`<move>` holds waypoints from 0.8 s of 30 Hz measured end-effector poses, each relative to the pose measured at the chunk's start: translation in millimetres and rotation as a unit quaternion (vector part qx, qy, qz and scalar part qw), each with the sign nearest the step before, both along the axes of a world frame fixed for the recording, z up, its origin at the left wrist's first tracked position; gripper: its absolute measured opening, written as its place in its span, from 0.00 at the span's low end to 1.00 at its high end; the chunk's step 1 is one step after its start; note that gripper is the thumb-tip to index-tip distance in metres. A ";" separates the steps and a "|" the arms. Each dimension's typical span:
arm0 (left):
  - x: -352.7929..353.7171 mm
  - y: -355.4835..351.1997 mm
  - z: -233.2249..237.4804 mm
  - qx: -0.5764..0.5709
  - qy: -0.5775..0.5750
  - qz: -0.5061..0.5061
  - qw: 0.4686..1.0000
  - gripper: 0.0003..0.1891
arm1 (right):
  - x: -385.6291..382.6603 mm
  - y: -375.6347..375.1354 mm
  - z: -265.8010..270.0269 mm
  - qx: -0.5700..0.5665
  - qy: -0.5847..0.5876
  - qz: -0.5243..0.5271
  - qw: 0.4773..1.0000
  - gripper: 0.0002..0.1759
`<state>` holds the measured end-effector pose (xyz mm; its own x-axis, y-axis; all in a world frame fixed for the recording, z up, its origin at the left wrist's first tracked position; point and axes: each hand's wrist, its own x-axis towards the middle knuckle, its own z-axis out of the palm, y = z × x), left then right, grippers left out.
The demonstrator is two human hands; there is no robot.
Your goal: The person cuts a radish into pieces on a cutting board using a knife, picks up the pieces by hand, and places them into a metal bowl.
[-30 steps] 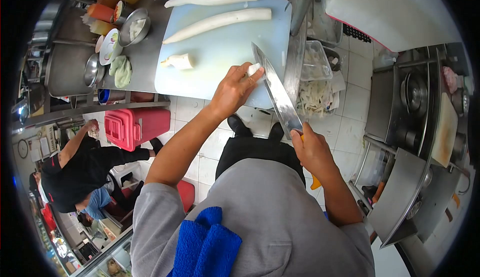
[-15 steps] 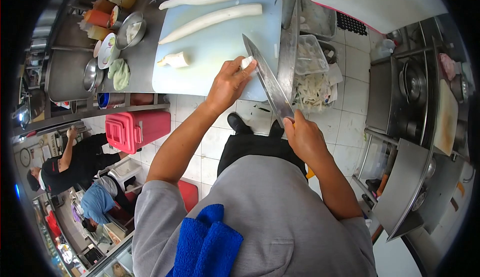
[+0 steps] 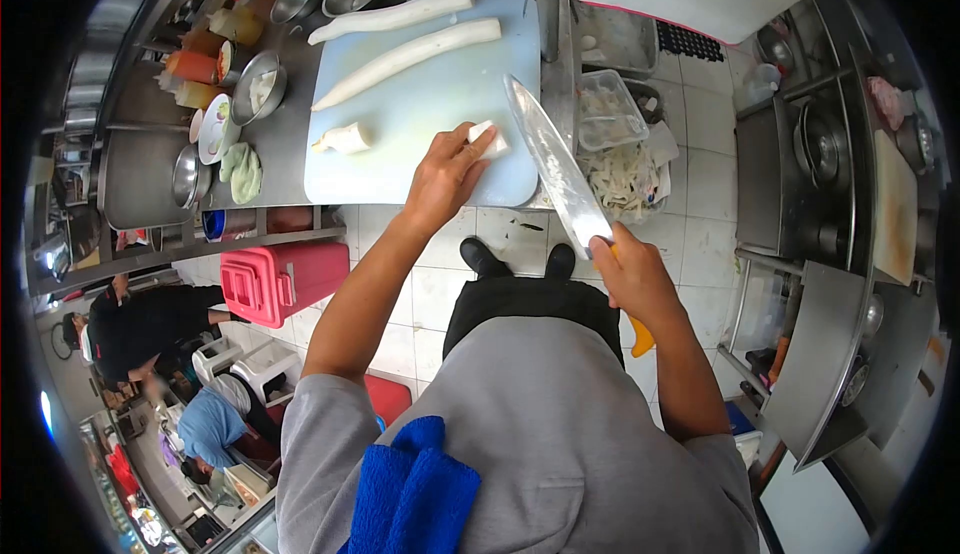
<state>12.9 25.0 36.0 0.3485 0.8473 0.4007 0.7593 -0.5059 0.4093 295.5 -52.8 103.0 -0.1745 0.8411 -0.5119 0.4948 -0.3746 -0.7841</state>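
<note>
My left hand (image 3: 440,179) grips a short piece of peeled white root vegetable (image 3: 490,141) near the right front corner of the cutting board (image 3: 400,169). In my right hand (image 3: 640,276) is the handle of a large kitchen knife (image 3: 560,174); its yellow-orange end shows below the fist. The blade points away from me, over the board's right edge and apart from the piece. Two long peeled roots, a nearer one (image 3: 405,62) and a farther one (image 3: 390,14), lie across the back of the board. A stubby tapered root end (image 3: 345,138) rests at the left.
Left of the board are metal bowls (image 3: 259,94), a white bowl (image 3: 217,130), a green cloth (image 3: 241,172) and sauce bottles (image 3: 193,66). A clear tub (image 3: 612,111) and peelings (image 3: 620,179) sit lower right. A pink bin (image 3: 285,279) stands lower left; two people are beyond it.
The knife has moved right, away from the root piece and past the board's edge. My left hand still holds the piece, now turned more visibly. The view has shifted slightly.
</note>
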 end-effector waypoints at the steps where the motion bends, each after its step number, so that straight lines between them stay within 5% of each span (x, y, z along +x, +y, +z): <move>1: -0.4 -0.6 0.8 0.002 0.008 -0.001 1.000 0.30 | 5.8 -0.5 -4.3 -0.002 0.002 -0.003 1.000 0.18; 24: 8.2 8.9 25.2 -0.083 0.163 -0.016 0.983 0.30 | 29.4 -3.2 -59.7 -0.173 0.137 0.053 0.974 0.20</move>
